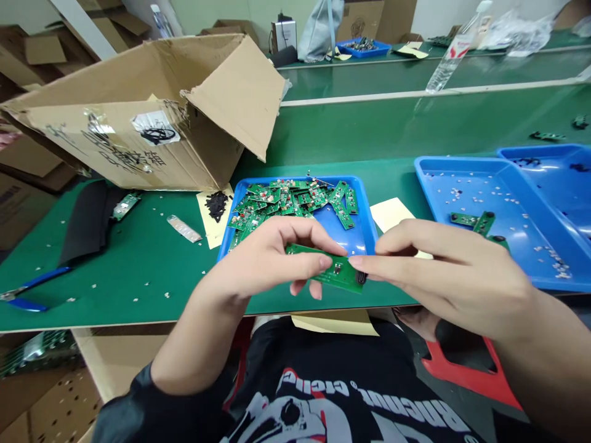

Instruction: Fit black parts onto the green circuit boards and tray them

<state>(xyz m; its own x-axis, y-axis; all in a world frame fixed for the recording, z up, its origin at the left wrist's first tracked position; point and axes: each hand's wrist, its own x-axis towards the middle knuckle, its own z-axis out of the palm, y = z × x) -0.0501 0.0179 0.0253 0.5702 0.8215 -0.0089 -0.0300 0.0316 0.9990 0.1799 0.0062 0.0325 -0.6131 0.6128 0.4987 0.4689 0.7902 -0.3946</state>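
My left hand (272, 255) is closed around a small green circuit board (339, 280), its thumb lying flat on the board's face. At the board's right end, the thumb and fingertips of my right hand (462, 277) are pinched on the edge, beside a small black part (361, 278). The board is held in the air near the table's front edge. Just behind it, a blue tray (368, 227) carries a heap of similar boards (295, 200). The undersides of the right fingers are partly hidden.
An open cardboard box (138, 147) stands back left. Small black pieces (216, 205) lie on yellow paper. Blue-handled pliers (34, 286) and black foam (85, 221) are at far left. To the right is another blue tray (475, 175) with boards and white bits. A bottle (457, 49) leans behind.
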